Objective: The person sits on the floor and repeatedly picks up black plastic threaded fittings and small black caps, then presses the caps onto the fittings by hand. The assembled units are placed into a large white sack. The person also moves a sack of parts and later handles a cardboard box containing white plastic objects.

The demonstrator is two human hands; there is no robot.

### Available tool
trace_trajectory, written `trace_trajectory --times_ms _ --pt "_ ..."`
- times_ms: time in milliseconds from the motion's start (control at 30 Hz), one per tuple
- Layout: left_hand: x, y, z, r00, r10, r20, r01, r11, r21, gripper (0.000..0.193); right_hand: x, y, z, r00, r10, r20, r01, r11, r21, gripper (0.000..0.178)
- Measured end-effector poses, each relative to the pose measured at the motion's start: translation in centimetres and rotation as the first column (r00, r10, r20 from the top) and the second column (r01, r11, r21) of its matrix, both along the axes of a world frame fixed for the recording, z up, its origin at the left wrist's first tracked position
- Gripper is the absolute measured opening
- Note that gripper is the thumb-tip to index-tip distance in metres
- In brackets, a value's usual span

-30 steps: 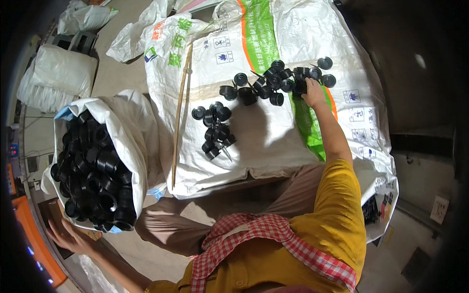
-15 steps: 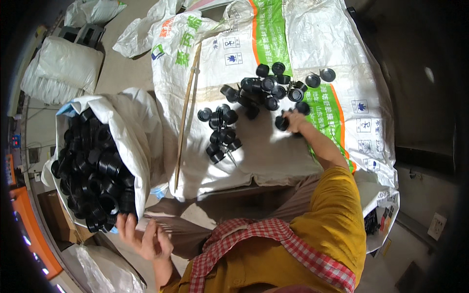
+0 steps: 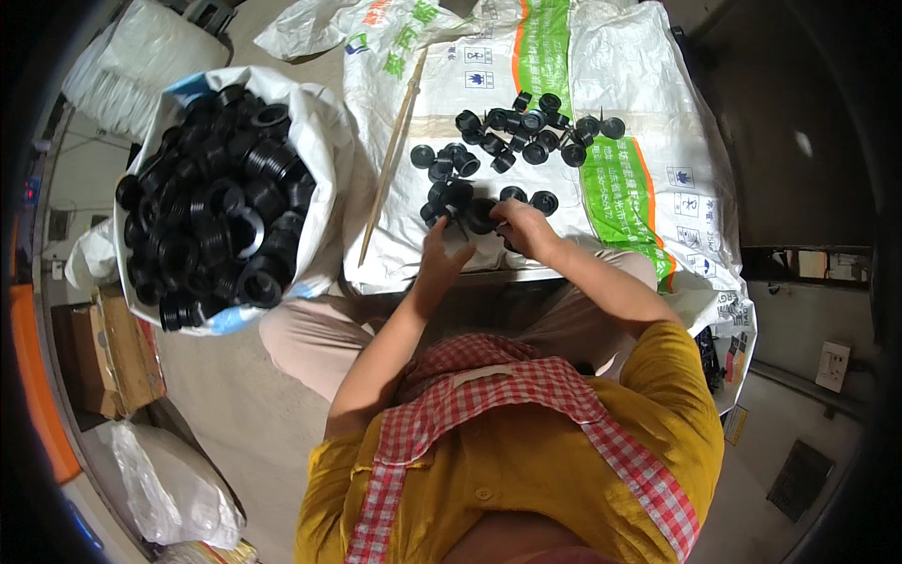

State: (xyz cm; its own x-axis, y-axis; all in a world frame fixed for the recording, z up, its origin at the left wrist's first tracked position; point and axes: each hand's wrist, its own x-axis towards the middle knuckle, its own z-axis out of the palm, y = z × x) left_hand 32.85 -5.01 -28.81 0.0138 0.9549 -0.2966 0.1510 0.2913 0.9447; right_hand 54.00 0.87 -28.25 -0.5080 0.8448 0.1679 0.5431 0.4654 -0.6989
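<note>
My left hand (image 3: 442, 261) is at the near edge of the sack-covered surface, thumb and forefinger apart. Its fingertips reach the near side of a cluster of black plastic caps (image 3: 455, 195); whether they touch it is hard to see. Just to the right, my right hand (image 3: 528, 230) is closed on a round black cap (image 3: 482, 215), its fingers partly hiding what it grips. Two more caps (image 3: 543, 202) lie beyond that hand. Farther back, a loose group of black caps (image 3: 534, 122) is spread over the sacks, some with thin stems.
An open white sack (image 3: 324, 179) full of black threaded fittings (image 3: 225, 207) stands at the left. A thin wooden stick (image 3: 393, 155) lies on the white sacking (image 3: 620, 66). Cardboard (image 3: 127, 352) and a clear plastic bag (image 3: 174, 489) are at lower left; another open bag (image 3: 738, 324) is at right.
My left hand has moved from beside the sack of fittings to the caps. My right hand has come nearer and leftward, bringing caps close to the left cluster. The view has shifted.
</note>
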Motion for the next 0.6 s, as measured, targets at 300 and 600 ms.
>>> trace_trajectory --times_ms 300,600 --pt "-2.1 -2.2 4.5 0.599 0.325 0.732 0.038 0.902 -0.431 0.022 -5.6 -7.6 10.1 0.895 -0.3 -0.331 0.369 0.914 0.171 0.081" --pt "-5.0 -8.3 9.2 0.947 -0.258 0.19 0.232 0.961 0.149 0.028 -5.4 -12.2 11.5 0.879 -0.05 -0.475 -0.115 0.943 -0.312 0.033"
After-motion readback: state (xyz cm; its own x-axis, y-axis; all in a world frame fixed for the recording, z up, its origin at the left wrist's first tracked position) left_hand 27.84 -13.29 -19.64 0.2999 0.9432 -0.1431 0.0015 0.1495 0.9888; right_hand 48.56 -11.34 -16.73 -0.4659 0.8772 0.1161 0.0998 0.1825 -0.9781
